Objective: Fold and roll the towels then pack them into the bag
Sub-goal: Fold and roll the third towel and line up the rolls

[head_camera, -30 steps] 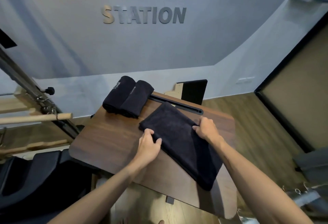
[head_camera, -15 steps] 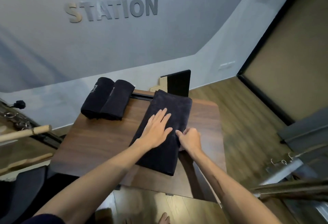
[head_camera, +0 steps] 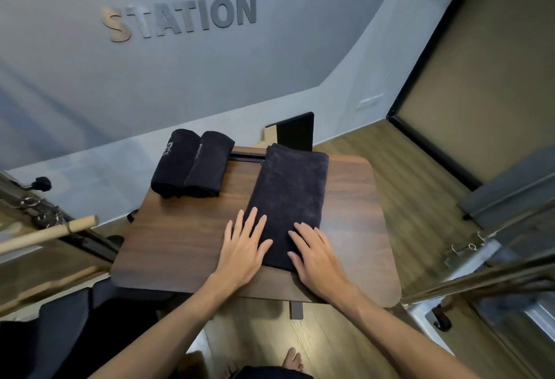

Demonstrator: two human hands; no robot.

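Two bare hands lie flat with fingers straight and slightly spread, the left hand [head_camera: 244,249] and right hand [head_camera: 315,254] pressing the near end of a folded dark towel [head_camera: 289,195] on a wooden table [head_camera: 180,243], beside two rolled towels [head_camera: 192,164].

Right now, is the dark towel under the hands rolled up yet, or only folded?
Only folded. The towel lies flat as a long strip on the table, unlike the two rolled towels beside it.
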